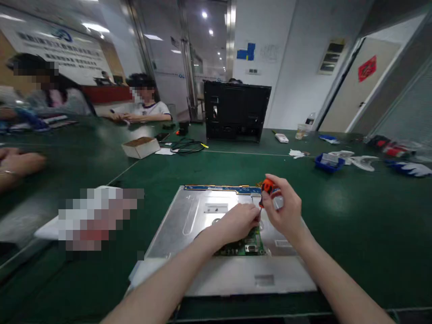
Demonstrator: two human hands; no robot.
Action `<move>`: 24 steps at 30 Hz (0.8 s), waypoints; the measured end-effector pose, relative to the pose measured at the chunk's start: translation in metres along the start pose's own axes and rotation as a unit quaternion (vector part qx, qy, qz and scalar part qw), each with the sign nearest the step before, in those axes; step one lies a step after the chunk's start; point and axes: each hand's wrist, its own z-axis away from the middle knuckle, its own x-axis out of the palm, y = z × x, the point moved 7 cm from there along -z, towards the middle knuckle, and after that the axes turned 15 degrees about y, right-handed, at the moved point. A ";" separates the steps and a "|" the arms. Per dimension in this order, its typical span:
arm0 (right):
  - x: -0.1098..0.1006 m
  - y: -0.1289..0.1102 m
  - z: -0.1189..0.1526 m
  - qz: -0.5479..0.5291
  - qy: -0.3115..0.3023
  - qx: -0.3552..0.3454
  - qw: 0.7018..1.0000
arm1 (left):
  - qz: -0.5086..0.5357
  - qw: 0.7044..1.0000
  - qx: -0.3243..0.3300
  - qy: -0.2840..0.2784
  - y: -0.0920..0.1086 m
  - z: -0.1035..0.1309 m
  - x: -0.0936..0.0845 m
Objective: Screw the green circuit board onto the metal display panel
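A flat metal display panel (189, 220) lies on the green table with a blue circuit strip (216, 189) along its far edge. Mounted on its middle is a green circuit board (236, 249), partly covered by my arm. My right hand (285, 207) grips an orange and black screwdriver (267, 186), held upright with its tip pointing down near the board's far right corner. Beside that tip my left hand (238, 220) is closed, its fingertips close to the shaft; whether it pinches something small there is hidden.
Beyond the panel stand a black monitor housing (238, 112), a coiled black cable (187, 146) and a small cardboard box (141, 147). To the right is a blue tray (328, 163). Another person's hand (22, 164) rests at the left; two people sit at the far left.
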 end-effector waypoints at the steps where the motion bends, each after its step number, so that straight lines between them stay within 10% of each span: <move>1: 0.000 0.000 -0.001 -0.002 0.001 0.000 1.000 | 0.003 1.000 0.000 0.003 0.000 0.000 0.000; 24: 0.004 -0.001 -0.001 -0.001 -0.007 -0.010 1.000 | 0.030 0.999 0.002 0.011 0.001 0.002 -0.003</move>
